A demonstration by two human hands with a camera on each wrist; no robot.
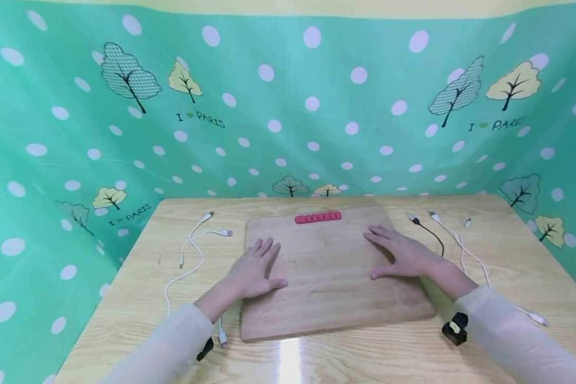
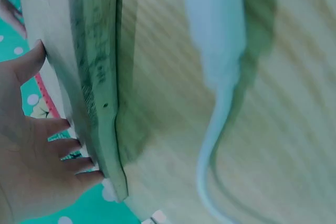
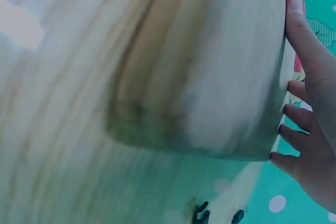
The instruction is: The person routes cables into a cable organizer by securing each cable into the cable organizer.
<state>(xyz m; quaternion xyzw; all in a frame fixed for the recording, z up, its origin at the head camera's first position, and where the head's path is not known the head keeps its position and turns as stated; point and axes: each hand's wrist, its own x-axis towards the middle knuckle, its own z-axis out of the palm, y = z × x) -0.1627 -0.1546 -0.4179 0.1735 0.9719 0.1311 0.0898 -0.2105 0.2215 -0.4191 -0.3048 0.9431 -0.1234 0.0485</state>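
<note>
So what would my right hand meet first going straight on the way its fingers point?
Your right hand would probably meet the right end of the red slotted strip on the pale wooden board, though depth is hard to judge.

bright head view, white glare on tabletop (image 1: 289, 360), blurred wrist views

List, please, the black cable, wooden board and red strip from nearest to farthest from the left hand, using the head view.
1. Wooden board: directly beneath the left hand.
2. Red strip: near the board's far edge.
3. Black cable: right of the board.
</note>
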